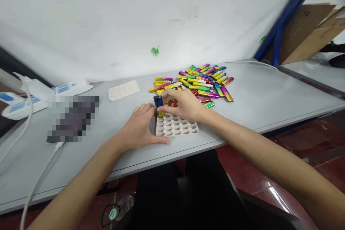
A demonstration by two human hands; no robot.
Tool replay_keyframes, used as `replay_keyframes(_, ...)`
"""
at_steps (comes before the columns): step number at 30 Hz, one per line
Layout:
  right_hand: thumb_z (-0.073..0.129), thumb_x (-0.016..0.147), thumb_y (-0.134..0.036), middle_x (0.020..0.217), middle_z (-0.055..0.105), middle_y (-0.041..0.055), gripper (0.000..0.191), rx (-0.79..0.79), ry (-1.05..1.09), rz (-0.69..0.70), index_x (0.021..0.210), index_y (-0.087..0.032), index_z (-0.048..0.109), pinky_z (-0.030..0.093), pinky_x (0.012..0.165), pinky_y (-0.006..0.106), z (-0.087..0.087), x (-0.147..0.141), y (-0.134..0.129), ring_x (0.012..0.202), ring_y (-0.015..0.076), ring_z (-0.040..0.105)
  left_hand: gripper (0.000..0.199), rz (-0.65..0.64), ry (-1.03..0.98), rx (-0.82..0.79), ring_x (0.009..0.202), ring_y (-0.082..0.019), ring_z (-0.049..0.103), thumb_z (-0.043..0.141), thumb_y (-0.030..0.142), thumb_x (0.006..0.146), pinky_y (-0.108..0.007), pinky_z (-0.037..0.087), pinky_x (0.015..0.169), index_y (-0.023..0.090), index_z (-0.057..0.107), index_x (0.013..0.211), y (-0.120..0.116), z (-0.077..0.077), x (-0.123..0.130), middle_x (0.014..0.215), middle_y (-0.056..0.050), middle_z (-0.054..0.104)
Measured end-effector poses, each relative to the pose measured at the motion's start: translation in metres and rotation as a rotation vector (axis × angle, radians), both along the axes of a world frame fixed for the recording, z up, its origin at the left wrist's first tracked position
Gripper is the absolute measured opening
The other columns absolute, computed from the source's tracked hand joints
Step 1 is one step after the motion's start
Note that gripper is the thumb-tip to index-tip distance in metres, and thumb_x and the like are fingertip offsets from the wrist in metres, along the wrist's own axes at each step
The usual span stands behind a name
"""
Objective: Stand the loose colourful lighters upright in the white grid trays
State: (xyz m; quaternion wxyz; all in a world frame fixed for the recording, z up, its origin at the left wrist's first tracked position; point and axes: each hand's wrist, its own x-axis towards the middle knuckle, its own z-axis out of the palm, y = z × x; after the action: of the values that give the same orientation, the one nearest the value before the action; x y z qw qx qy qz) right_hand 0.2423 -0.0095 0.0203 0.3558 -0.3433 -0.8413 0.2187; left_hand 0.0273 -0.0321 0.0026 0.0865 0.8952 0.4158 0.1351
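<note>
A pale tray point(178, 131) with rows of small slots lies near the table's front edge. My left hand point(138, 125) spans the tray's left side, fingers at its back left corner and thumb along its front edge. My right hand point(183, 105) reaches over the tray, thumb and fingers closed on a blue and yellow lighter point(159, 106). That lighter stands upright, black top up, over the tray's back left corner; its lower end looks to be in a slot, though I cannot tell how deep. Behind the right hand spreads a pile of shiny multicoloured lighters point(201, 82).
A second pale tray point(124, 90) lies at the back left. Farther left are a dark pixelated object point(78, 118) with a white cable point(44, 172) and white power strips point(71, 88). A wall point(121, 25) borders the table; cardboard boxes point(309, 36) stand at right.
</note>
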Motion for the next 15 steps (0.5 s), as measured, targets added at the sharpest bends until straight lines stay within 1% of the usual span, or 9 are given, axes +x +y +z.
replay_keyframes(4,0.072,0.086,-0.040,0.090,0.075,0.0001,0.023,0.020,-0.017,-0.007,0.093,-0.021,0.061,0.042,0.069,0.028,-0.0017,-0.0015,-0.0003,0.079,0.0172,0.068,0.086,0.008,0.000,-0.022,0.100,-0.031,0.051,0.068,0.082,0.059,-0.049,0.042,0.090,0.020,0.054,0.117,-0.0012,0.0014,-0.0008,0.110,-0.011,0.056)
replay_keyframes(9,0.070,0.087,-0.041,0.088,0.074,-0.0008,0.024,0.062,-0.048,-0.024,0.092,-0.021,0.058,0.039,0.065,0.026,-0.0018,-0.0040,-0.0019,0.074,0.0158,0.066,0.080,0.015,-0.004,-0.006,0.098,-0.031,0.050,0.068,0.081,0.061,-0.049,0.041,0.089,0.020,0.054,0.112,-0.0014,-0.0002,-0.0011,0.106,-0.010,0.054)
replay_keyframes(15,0.069,0.087,-0.037,0.089,0.071,0.0008,0.020,0.081,-0.136,-0.017,0.093,-0.021,0.059,0.038,0.067,0.027,-0.0039,-0.0021,-0.0008,0.079,0.0170,0.063,0.076,0.023,0.014,-0.003,0.094,-0.029,0.049,0.067,0.082,0.061,-0.048,0.042,0.086,0.018,0.053,0.100,-0.0020,0.0002,0.0004,0.100,-0.009,0.053)
